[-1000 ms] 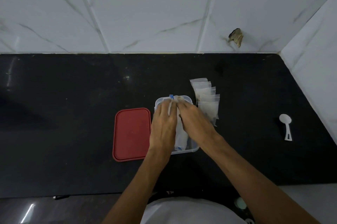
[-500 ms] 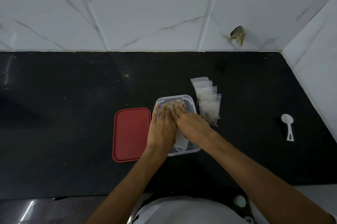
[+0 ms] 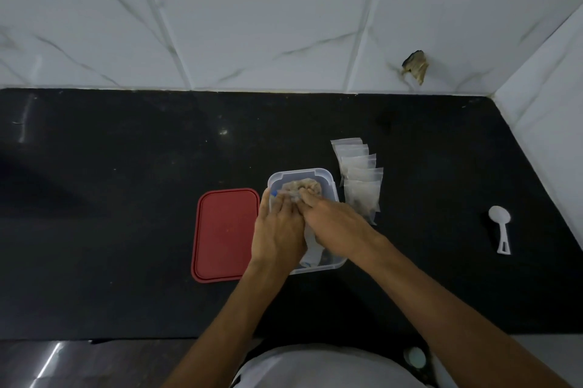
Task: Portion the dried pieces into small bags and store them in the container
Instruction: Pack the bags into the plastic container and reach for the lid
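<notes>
A clear plastic container (image 3: pixel 329 181) sits on the black counter, with a filled small bag (image 3: pixel 299 190) of brownish dried pieces at its far end. Both hands lie over the container, side by side. My left hand (image 3: pixel 277 231) and my right hand (image 3: pixel 334 223) press their fingertips on that bag. Another pale bag (image 3: pixel 312 253) shows between the wrists at the near end. Several filled small bags (image 3: pixel 359 177) lie overlapped just right of the container. How far each hand grips the bag is hidden.
A red lid (image 3: pixel 225 234) lies flat left of the container. A white scoop (image 3: pixel 501 231) rests on the counter (image 3: pixel 126 198) far right. White tiled walls close the back and right side. The counter's front edge runs near my body.
Both hands have lowered the bag from above the rim into the container and now press it at the far end. The other things have not moved.
</notes>
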The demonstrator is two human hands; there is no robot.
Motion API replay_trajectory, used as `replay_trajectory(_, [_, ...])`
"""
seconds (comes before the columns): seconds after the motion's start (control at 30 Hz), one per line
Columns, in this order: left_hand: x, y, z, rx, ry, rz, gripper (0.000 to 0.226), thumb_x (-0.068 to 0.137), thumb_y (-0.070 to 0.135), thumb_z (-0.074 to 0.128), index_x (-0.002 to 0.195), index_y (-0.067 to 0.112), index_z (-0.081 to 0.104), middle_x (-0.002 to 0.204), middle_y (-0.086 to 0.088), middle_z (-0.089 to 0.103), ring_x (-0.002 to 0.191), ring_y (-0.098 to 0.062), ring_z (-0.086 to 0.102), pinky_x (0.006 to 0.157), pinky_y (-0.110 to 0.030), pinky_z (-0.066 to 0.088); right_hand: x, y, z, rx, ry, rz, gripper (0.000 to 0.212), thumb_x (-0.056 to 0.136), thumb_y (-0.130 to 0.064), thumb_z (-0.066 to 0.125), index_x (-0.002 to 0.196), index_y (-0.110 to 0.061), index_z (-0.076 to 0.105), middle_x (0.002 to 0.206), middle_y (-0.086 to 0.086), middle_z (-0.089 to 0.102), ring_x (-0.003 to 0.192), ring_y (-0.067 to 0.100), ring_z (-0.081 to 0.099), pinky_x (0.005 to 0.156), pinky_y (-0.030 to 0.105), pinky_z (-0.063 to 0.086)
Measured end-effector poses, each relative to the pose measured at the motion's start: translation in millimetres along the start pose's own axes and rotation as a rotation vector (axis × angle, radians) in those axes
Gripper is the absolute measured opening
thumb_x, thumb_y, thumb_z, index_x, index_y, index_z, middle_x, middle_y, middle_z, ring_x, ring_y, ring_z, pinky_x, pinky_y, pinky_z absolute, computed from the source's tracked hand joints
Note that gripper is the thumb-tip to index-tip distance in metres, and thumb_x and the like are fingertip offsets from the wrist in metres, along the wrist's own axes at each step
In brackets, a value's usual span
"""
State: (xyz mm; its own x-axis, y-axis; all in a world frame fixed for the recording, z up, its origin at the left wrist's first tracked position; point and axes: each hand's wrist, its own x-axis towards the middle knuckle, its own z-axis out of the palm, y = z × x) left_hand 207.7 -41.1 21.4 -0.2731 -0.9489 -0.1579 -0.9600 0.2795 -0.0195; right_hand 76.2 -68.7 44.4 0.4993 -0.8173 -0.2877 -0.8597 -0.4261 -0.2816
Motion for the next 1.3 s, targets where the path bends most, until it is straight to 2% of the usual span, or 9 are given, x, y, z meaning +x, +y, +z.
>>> replay_trajectory(0.1, [-4.9, 7.0, -5.9, -0.259, 0.216, -0.041, 0.051, 0.091, 0.014, 0.064, 0.141, 0.007, 0.055, 0.14, -0.01, 0.06, 0.135, -0.027, 0.054, 0.12, -0.045, 0.034, -17.5, 11.6, -9.3, 0.157, 0.206, -0.075, 0.041, 0.097, -0.01, 0.049, 0.137, -0.009, 0.052, 0.137, 0.01, 0.055, 0.123, 0.029, 0.054, 0.099, 0.047, 0.048])
replay_trajectory(0.2, [-1.8, 26.1, -9.8, -0.461, 0.431, -0.107, 0.037, 0.08, 0.006, 0.079, 0.116, 0.005, 0.072, 0.116, -0.01, 0.073, 0.104, -0.027, 0.072, 0.084, -0.04, 0.061, -36.5, 24.2, -13.0, 0.394, 0.382, 0.011, 0.032, 0.097, -0.014, 0.058, 0.128, -0.009, 0.062, 0.122, 0.008, 0.066, 0.112, 0.019, 0.062, 0.098, 0.037, 0.05])
replay_trajectory(0.37, [6.7, 81.0, -41.3, -1.11, 0.449, -0.358, 0.024, 0.097, 0.013, 0.065, 0.12, 0.015, 0.069, 0.102, 0.018, 0.067, 0.093, 0.008, 0.062, 0.083, -0.007, 0.048, -63.9, 57.6, -8.3, 0.726, 0.667, 0.185, 0.027, 0.094, -0.013, 0.063, 0.12, -0.018, 0.066, 0.111, -0.013, 0.067, 0.101, -0.007, 0.063, 0.085, 0.012, 0.052])
replay_trajectory(0.43, [17.4, 99.3, -46.6, -1.275, 0.349, -0.413, 0.031, 0.1, 0.014, 0.061, 0.131, 0.017, 0.063, 0.11, 0.018, 0.066, 0.097, 0.009, 0.061, 0.085, -0.006, 0.049, -65.5, 76.6, -3.8, 0.799, 0.692, 0.351, 0.029, 0.094, -0.017, 0.062, 0.123, -0.022, 0.062, 0.114, -0.013, 0.066, 0.1, -0.007, 0.061, 0.086, 0.016, 0.053])
replay_trajectory(0.57, [45.1, 123.5, -40.6, -1.314, 0.2, -0.358, 0.05, 0.1, 0.011, 0.053, 0.149, 0.02, 0.043, 0.134, 0.007, 0.06, 0.114, -0.004, 0.062, 0.092, -0.019, 0.054, -54.3, 119.0, 9.6, 0.897, 0.496, 0.591, 0.05, 0.092, -0.026, 0.067, 0.139, -0.021, 0.049, 0.132, -0.004, 0.057, 0.104, 0.001, 0.058, 0.081, 0.018, 0.048])
replay_trajectory(0.73, [83.4, 140.7, 22.9, -1.23, 0.141, -0.44, 0.07, 0.08, 0.026, 0.045, 0.148, 0.031, 0.033, 0.144, -0.017, 0.049, 0.133, -0.039, 0.051, 0.099, -0.058, 0.053, -39.9, 140.0, 5.9, 0.968, 0.354, 0.548, 0.057, 0.088, -0.026, 0.071, 0.139, -0.019, 0.047, 0.126, -0.009, 0.054, 0.106, 0.006, 0.053, 0.07, 0.014, 0.041])
replay_trajectory(0.83, [83.9, 142.4, 17.8, -1.277, 0.124, -0.51, 0.075, 0.077, 0.033, 0.042, 0.151, 0.035, 0.028, 0.143, -0.012, 0.053, 0.128, -0.031, 0.057, 0.101, -0.052, 0.054, -31.3, 144.4, 4.0, 0.986, 0.312, 0.514, 0.046, 0.088, -0.028, 0.071, 0.131, -0.024, 0.054, 0.122, -0.01, 0.058, 0.099, 0.003, 0.055, 0.069, 0.015, 0.043])
replay_trajectory(1.0, [70.5, 146.1, -20.1, -1.331, 0.128, -0.482, 0.071, 0.092, -0.004, 0.047, 0.155, 0.024, 0.028, 0.138, 0.002, 0.056, 0.122, -0.012, 0.058, 0.105, -0.037, 0.052, -29.4, 150.0, 4.9, 1.022, 0.227, 0.536, 0.031, 0.087, -0.03, 0.071, 0.115, -0.027, 0.06, 0.106, -0.01, 0.064, 0.093, 0.005, 0.063, 0.081, 0.028, 0.055])
replay_trajectory(1.3, [68.1, 151.6, -12.3, -1.264, 0.161, -0.465, 0.069, 0.096, -0.005, 0.046, 0.158, 0.018, 0.027, 0.14, 0.001, 0.053, 0.123, -0.006, 0.054, 0.104, -0.024, 0.046, -51.1, 154.0, 10.0, 0.961, 0.325, 0.492, 0.011, 0.096, -0.029, 0.061, 0.095, -0.021, 0.069, 0.09, -0.009, 0.07, 0.084, 0.003, 0.067, 0.064, 0.014, 0.046])
